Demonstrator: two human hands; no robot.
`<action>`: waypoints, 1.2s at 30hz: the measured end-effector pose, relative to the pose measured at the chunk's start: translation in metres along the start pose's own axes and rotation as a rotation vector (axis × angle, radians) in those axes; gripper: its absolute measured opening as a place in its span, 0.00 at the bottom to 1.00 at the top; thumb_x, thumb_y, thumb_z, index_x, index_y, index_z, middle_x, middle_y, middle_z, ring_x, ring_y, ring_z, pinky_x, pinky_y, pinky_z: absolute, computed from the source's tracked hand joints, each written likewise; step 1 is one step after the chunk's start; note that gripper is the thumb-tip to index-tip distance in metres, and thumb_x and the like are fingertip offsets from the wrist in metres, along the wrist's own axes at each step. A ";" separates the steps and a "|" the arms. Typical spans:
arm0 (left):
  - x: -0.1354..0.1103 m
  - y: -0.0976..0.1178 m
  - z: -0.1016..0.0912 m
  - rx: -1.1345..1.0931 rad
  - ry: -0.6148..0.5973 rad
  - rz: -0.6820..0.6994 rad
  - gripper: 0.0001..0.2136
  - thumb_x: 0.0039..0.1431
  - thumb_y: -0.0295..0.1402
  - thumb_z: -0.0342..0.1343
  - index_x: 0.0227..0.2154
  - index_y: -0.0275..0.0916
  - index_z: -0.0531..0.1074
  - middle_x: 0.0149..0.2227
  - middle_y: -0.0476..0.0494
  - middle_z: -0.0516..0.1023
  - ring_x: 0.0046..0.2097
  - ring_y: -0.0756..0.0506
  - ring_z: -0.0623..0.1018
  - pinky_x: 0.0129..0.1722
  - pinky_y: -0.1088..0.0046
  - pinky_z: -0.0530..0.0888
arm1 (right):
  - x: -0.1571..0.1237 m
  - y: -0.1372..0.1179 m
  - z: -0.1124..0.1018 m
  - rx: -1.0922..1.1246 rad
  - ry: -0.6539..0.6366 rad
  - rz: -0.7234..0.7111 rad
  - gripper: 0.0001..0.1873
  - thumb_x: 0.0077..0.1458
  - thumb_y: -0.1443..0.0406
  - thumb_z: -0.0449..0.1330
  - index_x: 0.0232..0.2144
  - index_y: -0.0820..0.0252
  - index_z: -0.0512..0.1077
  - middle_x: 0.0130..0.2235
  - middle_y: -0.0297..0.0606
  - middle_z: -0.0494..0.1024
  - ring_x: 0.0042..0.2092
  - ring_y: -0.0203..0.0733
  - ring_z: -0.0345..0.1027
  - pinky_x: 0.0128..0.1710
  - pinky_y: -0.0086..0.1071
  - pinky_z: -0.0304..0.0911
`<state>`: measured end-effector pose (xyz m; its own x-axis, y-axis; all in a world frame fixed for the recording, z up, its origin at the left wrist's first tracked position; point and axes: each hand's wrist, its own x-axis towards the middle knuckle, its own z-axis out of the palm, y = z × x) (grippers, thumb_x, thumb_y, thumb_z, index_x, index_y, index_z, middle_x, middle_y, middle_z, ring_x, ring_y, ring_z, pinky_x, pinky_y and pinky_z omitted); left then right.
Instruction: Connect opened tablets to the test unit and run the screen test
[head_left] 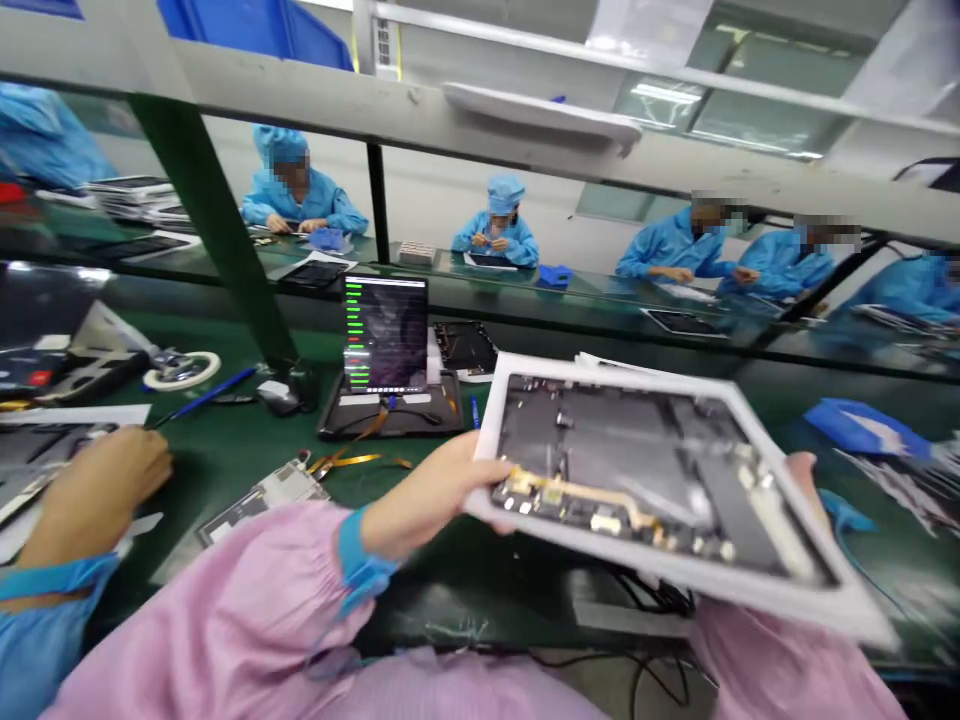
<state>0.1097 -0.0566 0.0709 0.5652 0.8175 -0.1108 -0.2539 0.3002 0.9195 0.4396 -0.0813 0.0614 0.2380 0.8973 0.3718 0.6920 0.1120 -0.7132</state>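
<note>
An opened tablet in a white frame is held up in front of me, tilted, with its inside facing up. Dark flat panels, small metal parts and an orange flex cable show in it. My left hand grips the left edge, thumb on top. At the far right edge is my right hand, mostly hidden behind the frame, with only part of it showing. Beyond my left hand, a lit tablet screen with green and red lines stands on a black holder with flex cables attached.
A co-worker's hand in a blue sleeve is at the left. A metal plate, a tape roll and another opened tablet lie on the green bench. A blue packet is at right. Several people in blue sit across.
</note>
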 end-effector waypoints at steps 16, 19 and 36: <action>-0.018 -0.016 -0.143 1.292 0.488 0.172 0.07 0.50 0.30 0.50 0.28 0.39 0.73 0.31 0.44 0.78 0.35 0.43 0.76 0.36 0.69 0.70 | -0.042 -0.034 0.140 0.182 -0.536 0.235 0.27 0.51 0.48 0.57 0.48 0.59 0.71 0.37 0.42 0.78 0.41 0.51 0.72 0.43 0.43 0.65; -0.020 -0.017 -0.144 0.988 0.242 0.041 0.06 0.49 0.33 0.53 0.28 0.38 0.73 0.28 0.46 0.78 0.29 0.46 0.76 0.29 0.73 0.70 | -0.034 -0.049 0.144 -0.187 -0.413 0.022 0.24 0.56 0.50 0.53 0.48 0.58 0.69 0.30 0.39 0.76 0.34 0.48 0.70 0.38 0.42 0.64; -0.025 -0.040 -0.152 1.072 0.063 -0.215 0.11 0.45 0.29 0.53 0.28 0.36 0.80 0.28 0.47 0.81 0.31 0.48 0.76 0.30 0.77 0.67 | -0.058 -0.102 0.259 0.041 -0.821 -0.340 0.04 0.52 0.70 0.61 0.28 0.59 0.69 0.30 0.32 0.71 0.36 0.37 0.62 0.39 0.33 0.56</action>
<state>-0.0139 -0.0146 -0.0203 0.4666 0.8322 -0.2996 0.6778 -0.1188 0.7256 0.1792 -0.0343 -0.0413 -0.5508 0.8339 0.0350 0.6072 0.4291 -0.6687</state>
